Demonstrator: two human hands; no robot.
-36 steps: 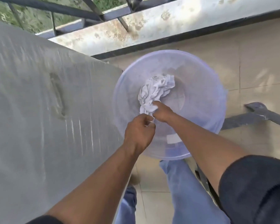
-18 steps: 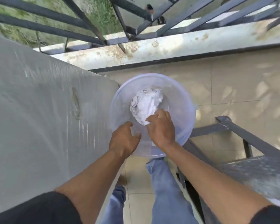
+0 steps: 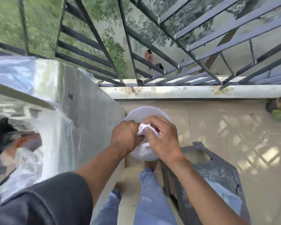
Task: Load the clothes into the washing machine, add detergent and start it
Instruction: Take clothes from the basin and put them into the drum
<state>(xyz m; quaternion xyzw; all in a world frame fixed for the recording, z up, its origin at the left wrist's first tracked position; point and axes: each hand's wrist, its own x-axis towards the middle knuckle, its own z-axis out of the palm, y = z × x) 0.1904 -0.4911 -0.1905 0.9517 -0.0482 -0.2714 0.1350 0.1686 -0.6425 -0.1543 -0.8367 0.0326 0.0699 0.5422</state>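
Hands first: your left hand and right hand both pinch the white cloth at centre frame, above the basin. Gather its loose ends, then carry it to the washing machine at left.

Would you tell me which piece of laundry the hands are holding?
The white cloth above the basin, gripped by the left hand and right hand; the other clothes lie in the machine.

The person is wearing a black short sleeve on the left arm, leaving both forearms bare. Faded light-blue jeans are covering the legs.
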